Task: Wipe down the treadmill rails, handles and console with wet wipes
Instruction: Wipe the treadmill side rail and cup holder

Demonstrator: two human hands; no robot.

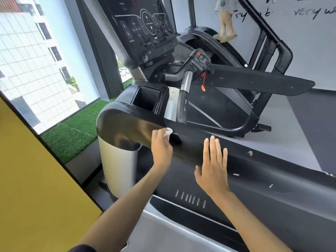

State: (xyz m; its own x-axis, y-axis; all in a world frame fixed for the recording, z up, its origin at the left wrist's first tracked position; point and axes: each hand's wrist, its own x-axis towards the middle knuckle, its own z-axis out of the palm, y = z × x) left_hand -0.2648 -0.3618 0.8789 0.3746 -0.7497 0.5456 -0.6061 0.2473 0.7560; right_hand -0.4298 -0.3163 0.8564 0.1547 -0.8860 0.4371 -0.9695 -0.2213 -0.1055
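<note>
1. The left hand [161,151] is up on the near rail [254,171]. Its fingers are curled round a bunched white wipe [168,132], pressing it onto the glossy black top where the rounded front end meets the long run.
2. The right hand [213,166] lies flat on the same rail just beside it, fingers straight and together, gripping nothing. It looks like a brace.
3. The wipe is light, soft and limp, and likely damp. It will fold and bunch under pressure, so a wadded grip with the fingertips behind it, as here, should keep it from slipping out. Spread flatter, it would cover more.
4. The rail is stiff, fixed and smooth. I'd expect a wet wipe to glide easily on it and to leave streaks on that shine. White flecks show further along the rail to the right.
5. Edges to mind: the cup holder [145,99] opens just ahead of the wipe. The handle [185,91] rises close behind that, with an orange clip [203,87] dangling beside it.
6. Room to move: rightward along the rail is open, with only the right hand in the way. To the left it is tighter, where the rounded end overhangs a silver post [116,160] and the yellow wall [27,179] sits close by.
7. The console [143,28] stands well above and ahead, and the far rail [254,82] lies across the machine. Both look like a longer reach from here.
</note>
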